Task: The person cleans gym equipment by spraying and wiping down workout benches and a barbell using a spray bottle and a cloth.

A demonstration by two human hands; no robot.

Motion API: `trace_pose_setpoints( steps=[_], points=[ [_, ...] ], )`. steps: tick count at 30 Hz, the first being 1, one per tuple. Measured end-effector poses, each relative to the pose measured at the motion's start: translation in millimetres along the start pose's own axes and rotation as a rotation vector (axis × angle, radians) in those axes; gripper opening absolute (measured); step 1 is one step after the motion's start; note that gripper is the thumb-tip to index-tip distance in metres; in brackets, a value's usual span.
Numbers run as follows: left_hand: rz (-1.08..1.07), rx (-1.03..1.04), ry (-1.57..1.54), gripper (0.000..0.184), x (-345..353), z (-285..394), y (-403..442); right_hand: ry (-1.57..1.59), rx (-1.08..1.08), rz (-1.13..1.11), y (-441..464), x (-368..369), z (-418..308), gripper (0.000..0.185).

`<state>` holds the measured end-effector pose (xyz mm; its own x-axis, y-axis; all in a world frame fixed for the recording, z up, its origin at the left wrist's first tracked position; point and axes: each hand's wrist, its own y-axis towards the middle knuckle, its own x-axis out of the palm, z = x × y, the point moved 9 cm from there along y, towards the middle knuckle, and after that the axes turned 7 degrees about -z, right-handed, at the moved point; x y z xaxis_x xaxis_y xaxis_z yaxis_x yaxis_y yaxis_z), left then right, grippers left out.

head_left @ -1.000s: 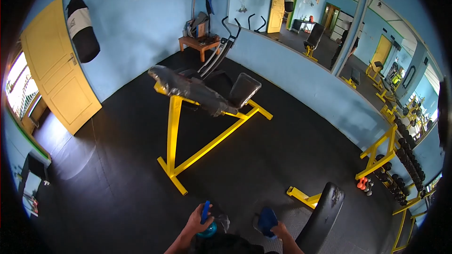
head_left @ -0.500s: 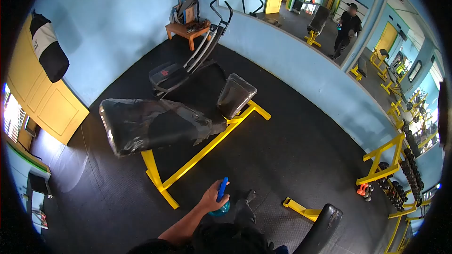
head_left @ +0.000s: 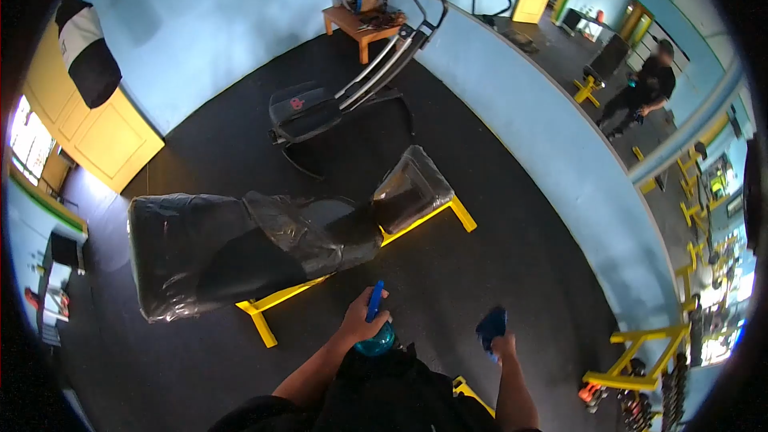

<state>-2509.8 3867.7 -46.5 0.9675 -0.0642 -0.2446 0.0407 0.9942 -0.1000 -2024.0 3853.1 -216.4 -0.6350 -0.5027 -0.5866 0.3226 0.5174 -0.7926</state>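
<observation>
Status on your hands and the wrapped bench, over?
Left hand gripping spray bottle. Right hand holding blue cloth. Bench ahead, touched by neither. No obstacle seen between.

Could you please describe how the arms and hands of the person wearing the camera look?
The left hand and right hand are bare, with no gloves visible. Both forearms are uncovered, and I see no watch or bracelet. A black sleeve shows at the left arm, beside a black top.
</observation>
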Motion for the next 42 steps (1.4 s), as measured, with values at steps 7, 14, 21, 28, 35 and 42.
trace_pose_setpoints(
  steps=[7, 14, 21, 28, 35, 42],
  points=[
    [0.021, -0.134, -0.036, 0.050, -2, -23, 109, 0.541, -0.540, 0.032, -48, -99, -300, 0.054],
    [0.002, -0.233, 0.247, 0.070, 0, -18, 192, 0.581, -0.551, -0.041, -35, -110, -456, 0.072],
    [0.014, -0.493, 0.199, 0.068, 17, -38, 242, 0.414, -1.052, -0.302, 45, -95, -582, 0.056],
    [0.210, -0.611, 0.154, 0.064, 32, -10, 294, -0.731, -1.697, 0.052, 43, -60, -624, 0.056],
    [0.274, -0.577, 0.142, 0.060, 51, 7, 330, -1.122, -1.918, -0.095, 64, -25, -578, 0.062],
    [0.366, -0.602, 0.069, 0.058, 59, 5, 330, -1.086, -1.671, -0.013, 32, 19, -663, 0.055]
  ],
)
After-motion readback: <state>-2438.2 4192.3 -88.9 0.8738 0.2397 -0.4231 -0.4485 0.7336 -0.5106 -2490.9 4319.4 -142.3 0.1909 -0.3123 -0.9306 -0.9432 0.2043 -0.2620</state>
